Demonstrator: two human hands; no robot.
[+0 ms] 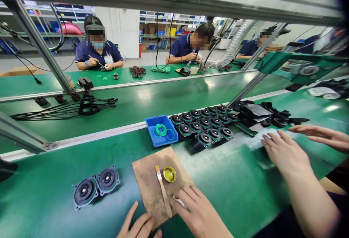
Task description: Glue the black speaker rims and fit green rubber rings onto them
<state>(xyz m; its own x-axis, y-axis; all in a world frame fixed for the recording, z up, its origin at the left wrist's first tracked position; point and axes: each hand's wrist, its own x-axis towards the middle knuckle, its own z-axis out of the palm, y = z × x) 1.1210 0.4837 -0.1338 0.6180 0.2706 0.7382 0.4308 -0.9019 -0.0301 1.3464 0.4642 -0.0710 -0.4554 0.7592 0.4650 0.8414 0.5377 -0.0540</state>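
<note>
Stained matt brown paper (rough-looking).

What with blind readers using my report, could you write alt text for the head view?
Bare left hand and right hand at stained brown paper bearing a wooden-handled brush and round yellow dish, on a green workbench. Beyond: a blue plastic tray of thin green loops, rows of round black parts, and co-workers.

Brown sheet on green bench
</note>
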